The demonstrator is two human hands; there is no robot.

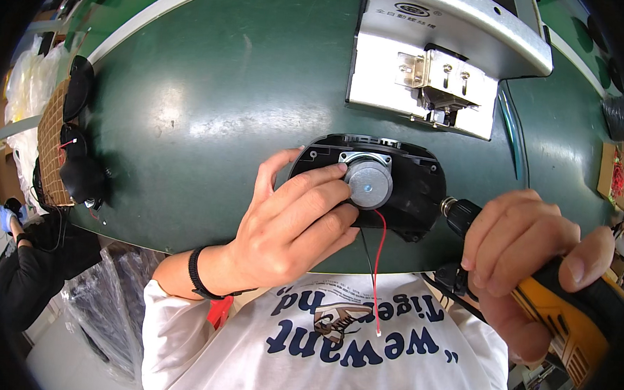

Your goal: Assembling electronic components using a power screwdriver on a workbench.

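A black plastic housing (415, 179) lies at the near edge of the green table, its hollow inside facing up. In it sits a round metal speaker (369, 184) with a square mounting flange; a red and a black wire hang from it over the table edge. My left hand (293, 219) holds the speaker in place, fingertips on its side and the thumb at the housing's left end. My right hand (517, 252) is wrapped around a yellow and black electric screwdriver (560, 314). Its chuck points left, close to the housing's right end; the bit's tip is hard to make out.
A metal screw feeder (431, 74) stands at the back right, with a cable (516, 135) beside it. Several black parts (80, 176) lie by a brown woven tray (52, 146) at the left. Another person's dark sleeve (40, 265) shows at far left; a cardboard box (616, 172) is at far right.
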